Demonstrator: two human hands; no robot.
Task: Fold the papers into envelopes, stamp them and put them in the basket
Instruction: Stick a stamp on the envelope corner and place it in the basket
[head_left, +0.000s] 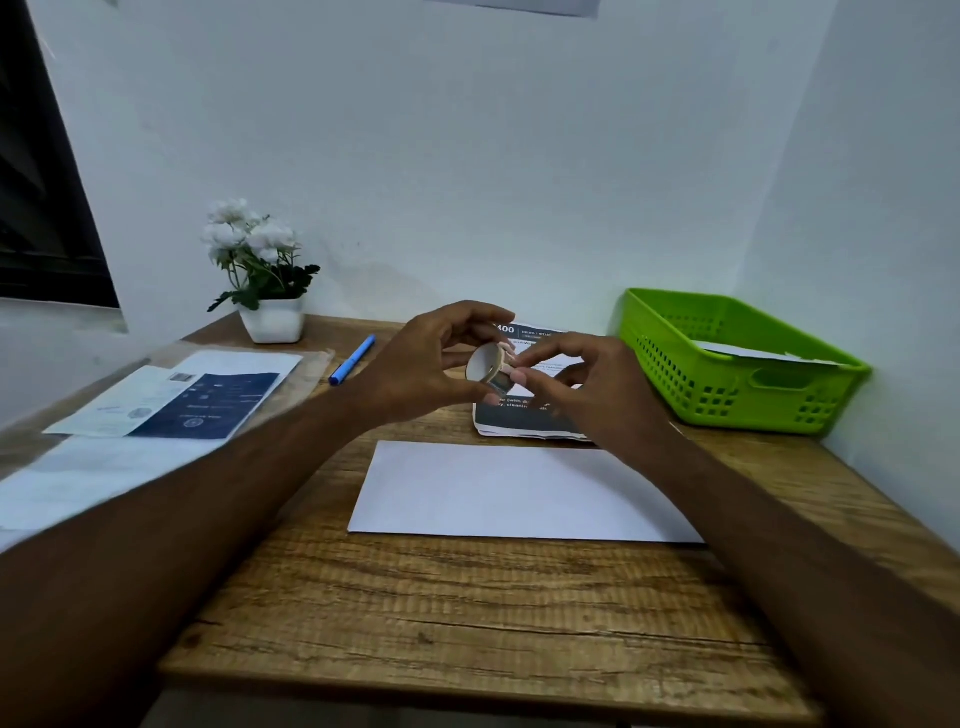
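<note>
**Both hands on the roll, folded sheet waiting underneath**

The small roll (488, 370) is held in the air, above and just behind the folded white sheet (519, 493). The left hand (421, 364) curls round it, fingers over the top and thumb below, with the core hole turned toward the camera. The right hand (587, 384) pinches at the roll's outer face with thumb and forefinger, the other fingers loosely bent. Likely reason: the left hand steadies it so the right can pick a free end loose. Can't tell whether it is tape or sticker stamps. The step looks like sealing or stamping, not yet applied, since the sheet's face is bare.

The folded white sheet lies flat mid-desk, long edge parallel to the desk's near edge. Both forearms cross over its back corners. It probably sits centred so a strip can come straight down onto it.

- Printed stack (524, 421): just behind the sheet, partly hidden by the hands.
- Green basket (727, 395): behind and right of the sheet, tucked into the wall corner. A white paper (753, 353) already lies in it.
- Blue pen (353, 359): behind and left of the sheet, apart from it.
- Flower pot (272, 319): farther behind and left, by the wall.
- Loose papers (171, 400): well left of the sheet.

The desk (467, 613) shows bare wood in front of the sheet up to the near edge. The path from the sheet to the basket is open but needs a lift over the rim. The wall close behind and right of the basket limits swing there.
</note>
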